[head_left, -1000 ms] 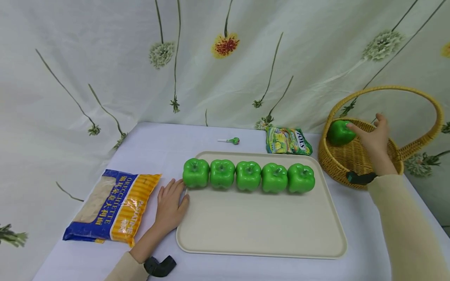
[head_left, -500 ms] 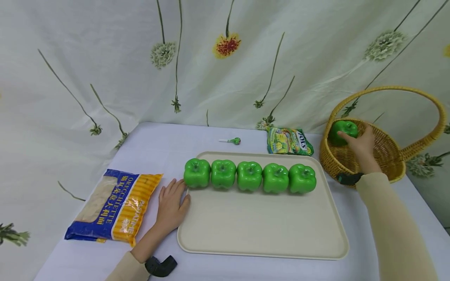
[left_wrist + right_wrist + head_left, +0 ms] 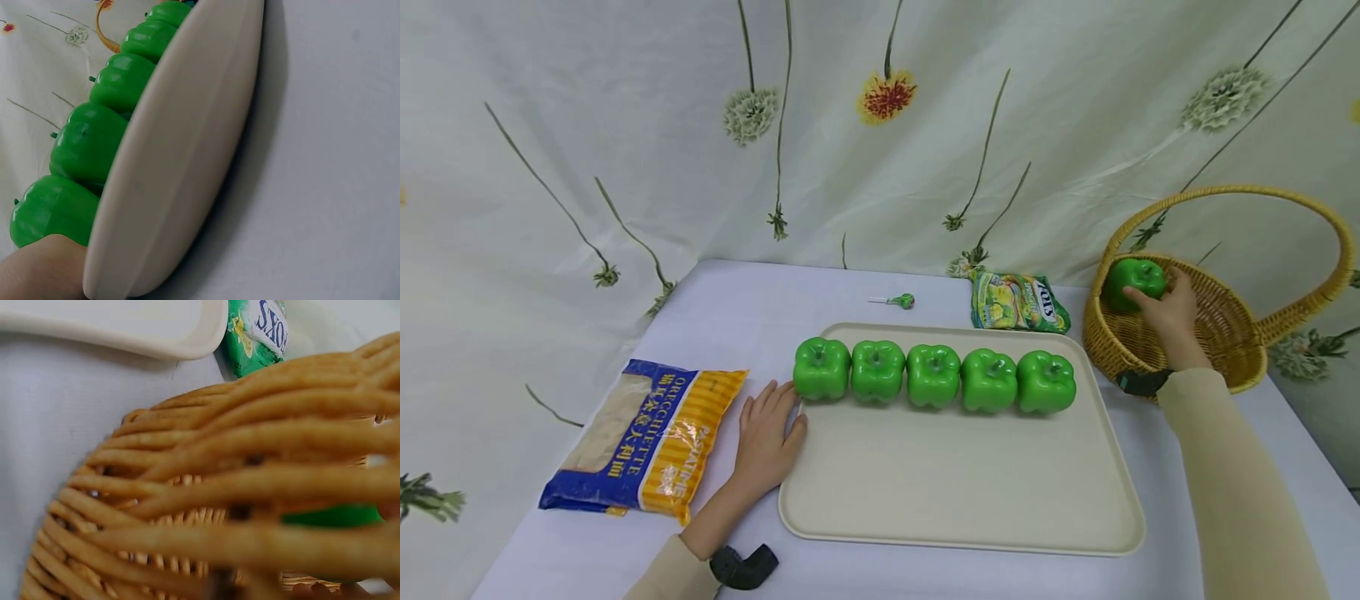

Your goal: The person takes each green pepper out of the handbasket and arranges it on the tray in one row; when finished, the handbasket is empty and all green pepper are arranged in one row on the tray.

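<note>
Inside the wicker basket point(image 3: 1097, 346) at the right lies a green bell pepper point(image 3: 1129, 279). My right hand point(image 3: 1174, 315) reaches into the basket and grips this pepper, thumb on its near side and fingers on its right. In the right wrist view the weave hides most of the pepper point(image 3: 331, 515). My left hand point(image 3: 767, 437) rests with straight fingers at the left rim of a cream tray point(image 3: 955, 487), fingertips close to the leftmost pepper point(image 3: 822, 369). Several green bell peppers stand in a row along the tray's far side.
A blue and yellow pasta bag point(image 3: 643, 442) lies left of my left hand. Behind the tray are a lollipop point(image 3: 901, 301) and a green candy bag point(image 3: 1018, 302). The basket's tall handle point(image 3: 1232, 192) arches above my right hand. A flowered cloth hangs behind the table.
My right hand has moved left and down within the basket and taken hold of the pepper there. My left hand and the row of peppers have stayed in place.
</note>
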The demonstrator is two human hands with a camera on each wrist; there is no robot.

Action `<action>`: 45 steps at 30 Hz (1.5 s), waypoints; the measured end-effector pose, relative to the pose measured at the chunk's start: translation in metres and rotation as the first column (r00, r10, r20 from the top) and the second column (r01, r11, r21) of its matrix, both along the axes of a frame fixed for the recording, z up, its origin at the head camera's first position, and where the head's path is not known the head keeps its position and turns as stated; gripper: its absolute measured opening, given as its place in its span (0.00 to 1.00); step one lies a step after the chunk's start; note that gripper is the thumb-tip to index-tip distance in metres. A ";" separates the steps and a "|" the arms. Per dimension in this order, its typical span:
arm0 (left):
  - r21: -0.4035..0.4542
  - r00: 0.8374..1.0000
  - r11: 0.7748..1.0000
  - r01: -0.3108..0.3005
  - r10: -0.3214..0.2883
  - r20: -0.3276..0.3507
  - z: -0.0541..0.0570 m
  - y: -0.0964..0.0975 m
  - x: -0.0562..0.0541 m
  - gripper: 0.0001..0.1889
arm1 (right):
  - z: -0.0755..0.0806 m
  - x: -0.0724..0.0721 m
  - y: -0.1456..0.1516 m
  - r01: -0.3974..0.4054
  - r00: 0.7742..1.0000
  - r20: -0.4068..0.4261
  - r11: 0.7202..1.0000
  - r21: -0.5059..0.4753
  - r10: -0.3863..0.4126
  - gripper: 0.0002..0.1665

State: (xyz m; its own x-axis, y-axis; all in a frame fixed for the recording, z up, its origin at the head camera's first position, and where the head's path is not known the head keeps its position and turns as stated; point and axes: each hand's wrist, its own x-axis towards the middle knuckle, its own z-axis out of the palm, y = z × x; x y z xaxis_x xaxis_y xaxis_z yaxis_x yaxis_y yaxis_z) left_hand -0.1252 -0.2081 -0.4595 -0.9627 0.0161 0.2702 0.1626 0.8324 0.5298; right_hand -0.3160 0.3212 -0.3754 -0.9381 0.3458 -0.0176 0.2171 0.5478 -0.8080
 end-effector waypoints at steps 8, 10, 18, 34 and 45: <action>-0.002 1.000 1.000 -0.001 0.001 -0.007 0.000 0.000 0.000 0.23 | -0.003 -0.003 -0.001 0.004 1.000 0.030 0.998 0.063 -0.006 0.48; -0.001 1.000 1.000 -0.003 0.003 -0.022 0.000 0.001 0.000 0.23 | -0.003 -0.003 -0.001 0.011 0.999 0.030 0.997 0.082 -0.014 0.48; 0.003 1.000 1.000 -0.005 0.005 -0.009 0.001 0.001 0.001 0.22 | -0.002 -0.004 -0.005 0.041 0.999 0.024 0.993 0.111 -0.044 0.46; 0.002 1.000 1.000 -0.003 0.003 0.010 0.000 0.000 0.000 0.23 | 0.004 0.002 -0.006 0.024 0.999 0.025 0.998 0.059 -0.025 0.48; -0.007 0.999 1.000 -0.010 0.010 -0.031 0.002 0.002 0.001 0.22 | 0.013 0.020 -0.007 -0.064 0.998 0.031 0.997 0.036 0.063 0.53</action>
